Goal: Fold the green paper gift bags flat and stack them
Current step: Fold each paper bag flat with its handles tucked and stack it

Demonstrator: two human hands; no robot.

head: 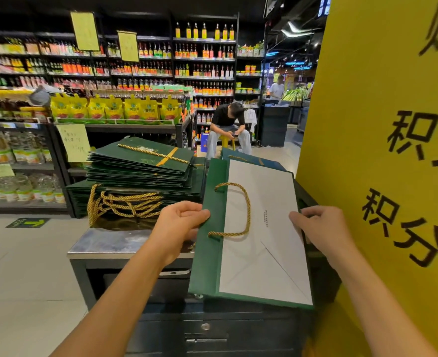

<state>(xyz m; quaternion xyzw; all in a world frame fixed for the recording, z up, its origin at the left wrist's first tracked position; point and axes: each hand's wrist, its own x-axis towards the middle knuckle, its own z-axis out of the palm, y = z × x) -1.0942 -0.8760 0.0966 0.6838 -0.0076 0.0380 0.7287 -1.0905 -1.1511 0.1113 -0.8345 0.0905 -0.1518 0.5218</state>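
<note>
Both hands, left hand [180,222] and right hand [318,225], grip 1 flattened bag [254,253] by its side edges, fingers clenched, apparently to carry it level onto the stack [140,168].

Shop aisle behind a metal counter
A seated person [228,124] faces bottle-lined shelves [205,60]; yellow pouches [114,109] sit left, a yellow sign [382,124] stands right of the steel counter [109,243].

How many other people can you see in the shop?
2: a seated person in a black top, on a yellow stool in the aisle, and a standing person at the far right. Shelves may hide others.
</note>
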